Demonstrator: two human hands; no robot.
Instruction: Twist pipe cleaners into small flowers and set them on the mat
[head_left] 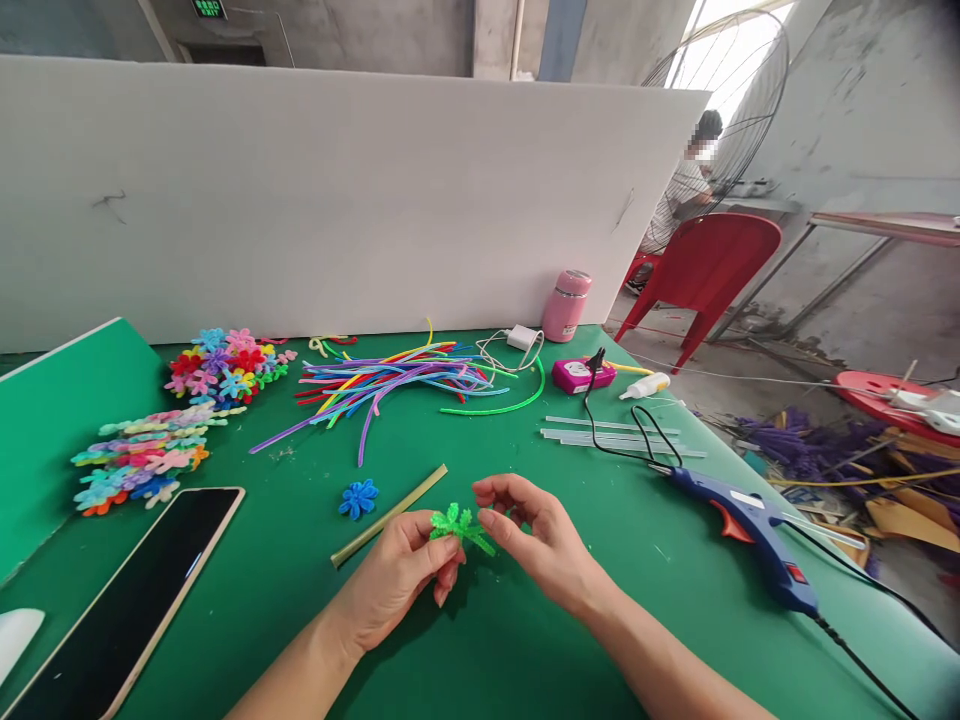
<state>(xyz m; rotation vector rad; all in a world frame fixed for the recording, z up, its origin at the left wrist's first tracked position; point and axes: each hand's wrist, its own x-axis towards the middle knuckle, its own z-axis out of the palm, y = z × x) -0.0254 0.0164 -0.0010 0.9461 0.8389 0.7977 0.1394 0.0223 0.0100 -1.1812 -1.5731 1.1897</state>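
Observation:
My left hand (405,570) and my right hand (532,530) meet near the front of the green table (465,650), both pinching a small green pipe-cleaner flower (459,524). The left fingers grip its left side, the right fingertips hold its right end. A blue pipe-cleaner flower (359,497) lies just left of them. A pale yellow-green stick (390,515) lies slantwise behind my left hand.
Loose coloured pipe cleaners (390,385) and piles of finished flowers (225,365) (139,460) lie at the back left. A phone (127,595) lies front left. A blue glue gun (742,520), glue sticks (615,432), a pink box (581,374) and a pink bottle (566,305) sit on the right. A person sits by a red chair (712,265).

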